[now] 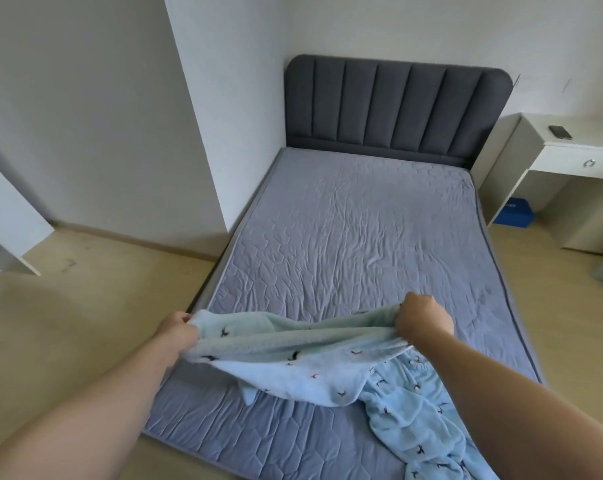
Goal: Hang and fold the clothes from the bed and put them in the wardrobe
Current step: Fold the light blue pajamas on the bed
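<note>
Both hands are closed on one light blue fleece garment with small dark marks printed on it. The left hand grips one end of it at the left edge of the bed. The right hand grips the other end further to the right, over the grey quilted cover. Between the two hands the cloth makes a thick stretched band, and below this band the rest of it spreads down onto the cover near the foot of the bed. More cloth of the same pattern lies crumpled on the bed under the right forearm and reaches the lower right corner; I cannot tell if it is a separate piece. A dark grey headboard stands at the far end. Right of the bed is a white desk with a dark phone on top.
</note>
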Demonstrator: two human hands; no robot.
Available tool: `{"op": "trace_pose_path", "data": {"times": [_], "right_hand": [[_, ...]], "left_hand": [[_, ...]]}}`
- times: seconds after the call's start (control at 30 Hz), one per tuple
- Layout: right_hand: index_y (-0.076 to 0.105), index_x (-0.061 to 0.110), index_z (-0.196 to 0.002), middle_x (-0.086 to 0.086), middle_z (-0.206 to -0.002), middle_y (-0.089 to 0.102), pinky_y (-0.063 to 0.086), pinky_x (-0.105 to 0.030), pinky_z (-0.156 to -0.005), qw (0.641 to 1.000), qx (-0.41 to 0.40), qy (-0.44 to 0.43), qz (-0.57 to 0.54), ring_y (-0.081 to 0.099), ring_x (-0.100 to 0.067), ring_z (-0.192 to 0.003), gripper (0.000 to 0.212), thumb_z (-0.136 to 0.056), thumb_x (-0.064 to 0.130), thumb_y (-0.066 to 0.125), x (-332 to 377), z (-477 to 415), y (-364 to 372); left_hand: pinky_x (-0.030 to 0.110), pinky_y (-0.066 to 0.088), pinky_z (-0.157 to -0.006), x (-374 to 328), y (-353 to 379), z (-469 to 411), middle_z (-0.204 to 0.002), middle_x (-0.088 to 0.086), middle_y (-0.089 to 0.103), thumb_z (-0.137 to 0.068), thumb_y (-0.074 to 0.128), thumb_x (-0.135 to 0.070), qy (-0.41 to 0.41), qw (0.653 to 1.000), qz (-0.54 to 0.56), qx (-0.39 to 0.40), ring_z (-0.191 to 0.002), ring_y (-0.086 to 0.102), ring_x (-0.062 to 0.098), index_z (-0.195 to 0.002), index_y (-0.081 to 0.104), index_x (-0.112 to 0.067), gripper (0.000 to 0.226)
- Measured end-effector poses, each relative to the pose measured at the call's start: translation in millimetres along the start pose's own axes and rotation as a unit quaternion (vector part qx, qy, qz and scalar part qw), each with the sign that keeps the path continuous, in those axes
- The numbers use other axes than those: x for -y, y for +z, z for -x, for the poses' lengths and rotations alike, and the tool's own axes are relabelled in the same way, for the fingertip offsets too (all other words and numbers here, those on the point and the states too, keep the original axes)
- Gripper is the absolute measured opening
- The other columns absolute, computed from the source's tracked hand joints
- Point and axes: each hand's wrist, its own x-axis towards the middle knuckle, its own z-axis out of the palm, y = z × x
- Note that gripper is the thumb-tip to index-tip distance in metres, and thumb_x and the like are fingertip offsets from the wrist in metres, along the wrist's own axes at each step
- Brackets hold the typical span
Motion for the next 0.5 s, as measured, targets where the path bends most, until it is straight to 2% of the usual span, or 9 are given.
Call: {"op": "trace_pose_path", "data": {"times": [0.07, 0.13, 0.23, 0.27, 0.33, 0.4, 0.43, 0.5], "right_hand": [[0.058, 0.014, -0.116, -0.01, -0.108, 0.065, 0.05, -0.039, -0.068, 1.0, -0.007, 0.014, -0.012, 0.063, -0.031, -0.088, 0.028, -0.093, 0.018, 0.045, -7, -3, 5], [0.053, 0.011, -0.12, -0.013, -0.112, 0.065, 0.048, -0.04, -0.068, 0.999, -0.01, 0.031, -0.029, 0.065, -0.034, -0.095, 0.028, -0.094, 0.018, 0.045, -14, -5, 10], [0.054, 0.01, -0.119, -0.012, -0.109, 0.065, 0.045, -0.039, -0.066, 0.998, -0.002, 0.047, -0.038, 0.062, -0.032, -0.087, 0.027, -0.093, 0.014, 0.047, -22, -8, 16], [0.057, 0.011, -0.117, -0.01, -0.103, 0.065, 0.045, -0.038, -0.065, 0.998, 0.006, 0.048, -0.032, 0.058, -0.029, -0.08, 0.026, -0.092, 0.013, 0.048, -25, -8, 18], [0.063, 0.014, -0.111, -0.004, -0.088, 0.06, 0.045, -0.036, -0.064, 0.998, 0.039, 0.044, 0.006, 0.053, -0.024, -0.07, 0.024, -0.09, 0.011, 0.051, -31, -7, 18], [0.066, 0.014, -0.11, -0.004, -0.094, 0.063, 0.049, -0.035, -0.068, 0.995, 0.092, 0.015, 0.046, 0.056, -0.023, -0.075, 0.023, -0.092, 0.01, 0.053, -35, -6, 19], [0.066, 0.012, -0.11, -0.005, -0.099, 0.064, 0.051, -0.034, -0.072, 0.99, 0.129, -0.009, 0.062, 0.058, -0.023, -0.082, 0.02, -0.094, 0.012, 0.054, -34, -5, 20], [0.062, 0.011, -0.097, -0.004, -0.095, 0.061, 0.054, -0.032, -0.088, 0.964, 0.214, -0.091, 0.128, 0.06, -0.02, -0.094, 0.011, -0.099, 0.02, 0.057, -25, -1, 20]], "left_hand": [[0.03, 0.046, -0.079, 4, -1, 3, -0.122, 0.012, 0.066, -0.089, 0.049, 0.001, 0.052, 0.992, -0.096, 0.06, -0.097, 0.058, 0.024, -0.125, 0.066, -0.011, 0.041], [0.028, 0.048, -0.081, 11, -1, 9, -0.114, 0.006, 0.069, -0.091, 0.05, 0.0, 0.071, 0.974, -0.182, 0.116, -0.099, 0.062, 0.021, -0.121, 0.07, -0.013, 0.039], [0.028, 0.051, -0.078, 20, 2, 16, -0.108, 0.007, 0.071, -0.094, 0.054, -0.004, 0.045, 0.959, -0.231, 0.156, -0.097, 0.066, 0.023, -0.112, 0.073, -0.014, 0.029], [0.03, 0.052, -0.077, 21, 3, 17, -0.105, 0.008, 0.071, -0.094, 0.056, -0.005, 0.022, 0.964, -0.219, 0.151, -0.093, 0.066, 0.023, -0.112, 0.072, -0.014, 0.026], [0.03, 0.049, -0.062, 24, 3, 20, -0.092, 0.01, 0.066, -0.088, 0.067, -0.013, -0.039, 0.979, -0.159, 0.121, -0.077, 0.061, 0.024, -0.109, 0.069, -0.012, 0.02], [0.029, 0.042, -0.056, 27, 5, 17, -0.086, 0.013, 0.062, -0.083, 0.077, -0.019, -0.101, 0.989, -0.055, 0.091, -0.072, 0.056, 0.026, -0.106, 0.066, -0.007, 0.028], [0.032, 0.045, -0.059, 30, 5, 13, -0.091, 0.016, 0.062, -0.085, 0.076, -0.019, -0.124, 0.989, -0.008, 0.075, -0.077, 0.057, 0.028, -0.109, 0.065, -0.001, 0.032], [0.043, 0.054, -0.075, 34, 5, 11, -0.1, 0.021, 0.066, -0.088, 0.071, -0.014, -0.154, 0.987, 0.04, 0.037, -0.09, 0.064, 0.035, -0.112, 0.063, 0.007, 0.032]]}}
